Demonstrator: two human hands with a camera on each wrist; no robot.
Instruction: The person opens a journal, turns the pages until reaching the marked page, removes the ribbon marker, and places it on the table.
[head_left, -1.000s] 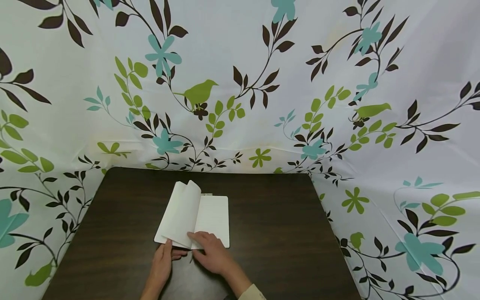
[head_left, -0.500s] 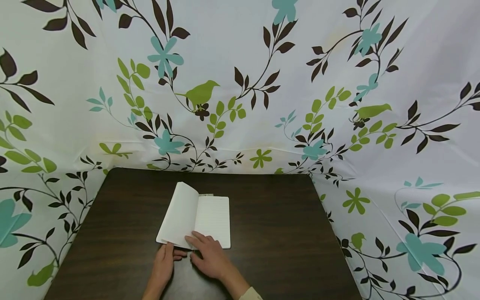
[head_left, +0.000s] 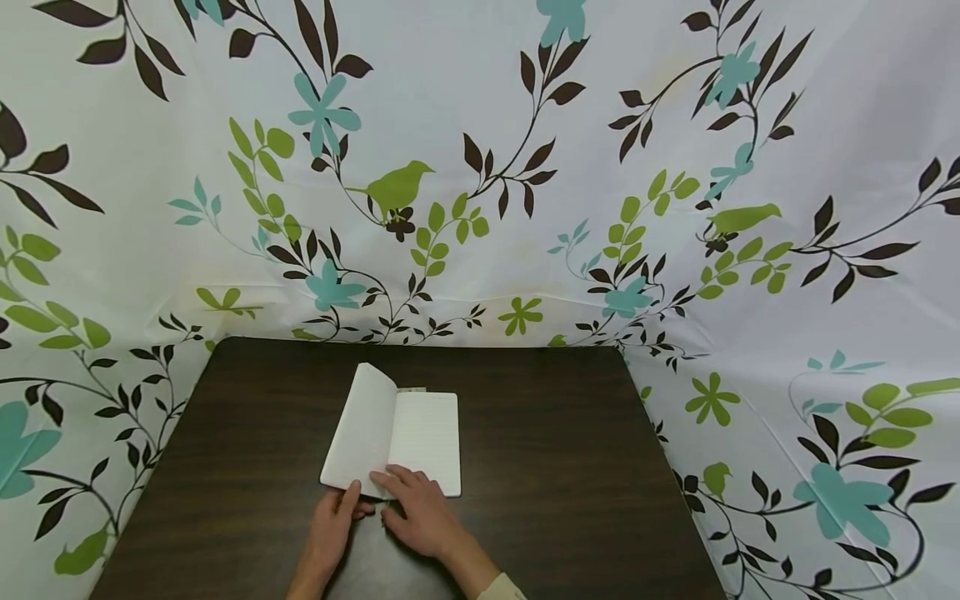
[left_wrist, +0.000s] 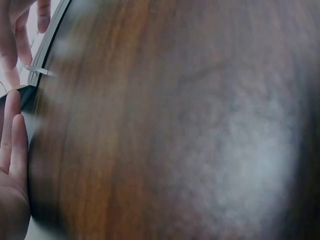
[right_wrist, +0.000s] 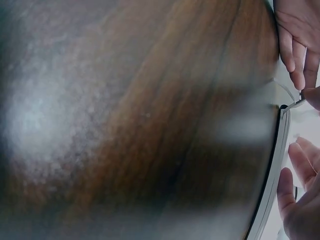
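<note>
An open notebook [head_left: 427, 442] lies on the dark wooden table. Its right side shows a lined page flat, while the left cover and blank white page [head_left: 360, 425] tilt up. My left hand [head_left: 328, 527] grips the lower edge of that left side, thumb on the page and fingers beneath the cover. Over the lower middle, near the spine, my right hand [head_left: 426, 512] rests its extended fingertips on the pages. A thin ribbon bookmark [left_wrist: 37, 70] sticks out at the notebook's bottom edge in the left wrist view.
The dark table [head_left: 555, 467] extends around the notebook on all sides. Behind it and at both sides hangs a white curtain [head_left: 487, 108] printed with leaves, flowers and birds. A small pale tab [head_left: 412, 389] shows at the notebook's top edge.
A curled page that stood up near the spine now lies over on the left side. The left cover's outer edge has shifted slightly right, and my left thumb has come onto the page.
</note>
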